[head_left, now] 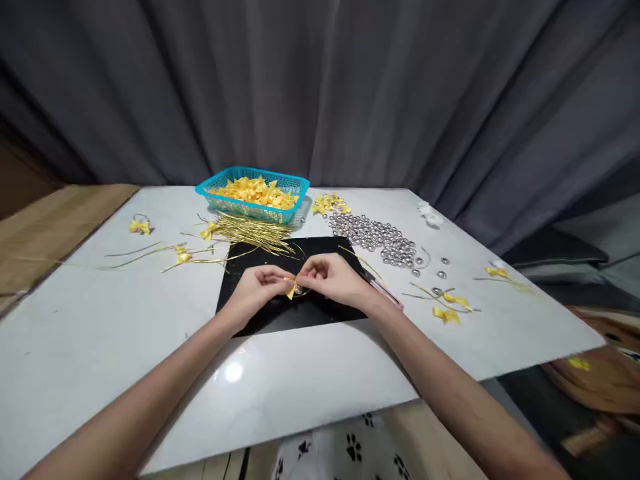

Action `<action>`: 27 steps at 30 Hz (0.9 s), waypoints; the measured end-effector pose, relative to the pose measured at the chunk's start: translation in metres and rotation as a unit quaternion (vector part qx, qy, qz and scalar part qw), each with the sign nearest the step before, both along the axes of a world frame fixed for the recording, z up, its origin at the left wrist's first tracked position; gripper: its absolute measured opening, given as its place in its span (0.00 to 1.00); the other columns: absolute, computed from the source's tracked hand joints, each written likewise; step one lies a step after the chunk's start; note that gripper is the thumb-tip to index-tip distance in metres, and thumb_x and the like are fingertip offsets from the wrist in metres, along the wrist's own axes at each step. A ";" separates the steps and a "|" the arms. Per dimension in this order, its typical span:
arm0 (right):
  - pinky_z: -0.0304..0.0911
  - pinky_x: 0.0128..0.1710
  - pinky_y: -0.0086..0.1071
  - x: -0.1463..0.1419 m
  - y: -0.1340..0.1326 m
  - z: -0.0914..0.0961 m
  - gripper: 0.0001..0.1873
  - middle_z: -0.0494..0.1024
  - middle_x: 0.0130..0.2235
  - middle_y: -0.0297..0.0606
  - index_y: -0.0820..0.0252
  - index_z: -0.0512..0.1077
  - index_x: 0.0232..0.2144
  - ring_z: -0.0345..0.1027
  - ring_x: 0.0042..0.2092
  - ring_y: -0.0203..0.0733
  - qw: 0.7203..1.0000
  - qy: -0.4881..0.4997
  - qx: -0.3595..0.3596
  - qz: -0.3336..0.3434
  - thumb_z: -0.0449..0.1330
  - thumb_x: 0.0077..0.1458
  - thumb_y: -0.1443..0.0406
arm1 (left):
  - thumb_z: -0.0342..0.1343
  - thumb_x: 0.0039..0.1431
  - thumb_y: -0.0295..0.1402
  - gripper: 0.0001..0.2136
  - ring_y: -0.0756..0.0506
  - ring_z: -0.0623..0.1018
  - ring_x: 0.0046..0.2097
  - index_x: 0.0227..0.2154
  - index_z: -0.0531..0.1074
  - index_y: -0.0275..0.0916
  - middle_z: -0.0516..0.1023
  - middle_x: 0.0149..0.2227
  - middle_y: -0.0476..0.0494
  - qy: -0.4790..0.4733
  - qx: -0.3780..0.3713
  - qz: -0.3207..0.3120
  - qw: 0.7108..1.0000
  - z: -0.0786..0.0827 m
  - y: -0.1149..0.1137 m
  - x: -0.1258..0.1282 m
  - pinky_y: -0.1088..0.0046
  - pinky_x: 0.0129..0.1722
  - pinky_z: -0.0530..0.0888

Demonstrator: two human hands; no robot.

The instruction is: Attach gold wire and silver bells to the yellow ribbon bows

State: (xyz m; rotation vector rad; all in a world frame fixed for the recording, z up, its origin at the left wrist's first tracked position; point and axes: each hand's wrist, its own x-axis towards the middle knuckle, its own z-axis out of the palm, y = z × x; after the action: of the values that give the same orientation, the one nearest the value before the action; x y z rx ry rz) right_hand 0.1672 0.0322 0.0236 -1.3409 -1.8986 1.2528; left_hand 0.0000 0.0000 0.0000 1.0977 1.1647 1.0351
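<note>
Both my hands meet over a black mat (280,313) in the middle of a white table (150,347). My left hand (257,288) and my right hand (333,277) are closed in pinches on a small yellow ribbon bow (291,290) with a thin gold wire and a small silver bead at its centre. The bow sits just above the mat between the fingertips.
A turquoise basket (255,210) of yellow ribbon pieces stands at the back. A bundle of gold wires (250,232) lies before it. Silver beads (380,240) are spread to the right. Finished yellow bows (453,307) lie right and left (140,227). Grey curtain behind.
</note>
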 end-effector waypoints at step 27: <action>0.34 0.16 0.22 0.031 0.011 0.014 0.18 0.48 0.13 0.21 0.66 0.67 0.20 0.37 0.16 0.23 0.944 0.090 -0.239 0.207 0.60 0.51 0.57 | 0.67 0.39 0.31 0.17 0.56 0.70 0.21 0.25 0.62 0.37 0.70 0.16 0.56 -0.083 0.006 -0.110 0.990 0.009 0.000 -0.005 0.83 0.24 0.65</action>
State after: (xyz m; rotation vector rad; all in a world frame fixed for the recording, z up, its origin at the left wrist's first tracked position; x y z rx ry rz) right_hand 0.1981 0.0432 0.0372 -1.0102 -1.8730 2.0778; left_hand -0.0055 -0.0002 0.0088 1.1006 0.8851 0.9420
